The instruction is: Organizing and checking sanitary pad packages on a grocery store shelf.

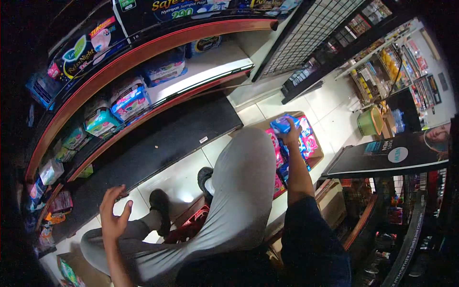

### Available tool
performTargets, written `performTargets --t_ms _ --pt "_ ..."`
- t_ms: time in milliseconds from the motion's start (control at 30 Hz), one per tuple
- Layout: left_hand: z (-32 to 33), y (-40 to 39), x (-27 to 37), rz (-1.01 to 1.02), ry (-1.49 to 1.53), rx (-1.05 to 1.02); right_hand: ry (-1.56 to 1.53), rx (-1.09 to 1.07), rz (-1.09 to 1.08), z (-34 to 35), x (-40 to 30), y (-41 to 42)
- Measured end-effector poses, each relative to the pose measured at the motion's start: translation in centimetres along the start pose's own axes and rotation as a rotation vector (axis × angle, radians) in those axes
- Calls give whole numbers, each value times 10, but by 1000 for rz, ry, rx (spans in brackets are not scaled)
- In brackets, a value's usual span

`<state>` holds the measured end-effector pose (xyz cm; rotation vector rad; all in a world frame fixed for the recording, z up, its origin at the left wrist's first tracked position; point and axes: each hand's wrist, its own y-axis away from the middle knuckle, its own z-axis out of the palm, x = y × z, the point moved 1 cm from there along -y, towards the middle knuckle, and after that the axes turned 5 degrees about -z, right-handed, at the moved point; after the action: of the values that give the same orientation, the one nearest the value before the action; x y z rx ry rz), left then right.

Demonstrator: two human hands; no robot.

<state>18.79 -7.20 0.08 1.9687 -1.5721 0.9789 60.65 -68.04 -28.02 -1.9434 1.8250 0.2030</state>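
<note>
My right hand (292,134) grips a blue plastic-wrapped pack of sanitary pads (283,123) at the top of an open cardboard box (317,161) on the floor. Pink, blue and white packs (309,145) fill the box beneath and beside the hand. My left hand (116,213) is raised above the lower left of the floor, fingers apart, holding nothing. It is near the edge of the black bottom shelf (161,140). On the shelf above stand a pink-and-blue pack (131,104) and a teal pack (102,120).
My bent knee (247,161) rises between the shelving and the box. Another cardboard box (84,263) stands at lower left. A black wire-mesh panel (304,32) closes the shelf's far end. A green bin (369,120) and a black poster board (387,154) stand at right.
</note>
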Motion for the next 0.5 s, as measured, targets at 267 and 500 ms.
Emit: performTargets --t_ms 267,500 --pt "-8 10 -3 -60 -19 -6 318 -332 194 -5 -76 -21" --pt "17 -9 -12 -13 25 -59 485 -389 110 38 1 -32"
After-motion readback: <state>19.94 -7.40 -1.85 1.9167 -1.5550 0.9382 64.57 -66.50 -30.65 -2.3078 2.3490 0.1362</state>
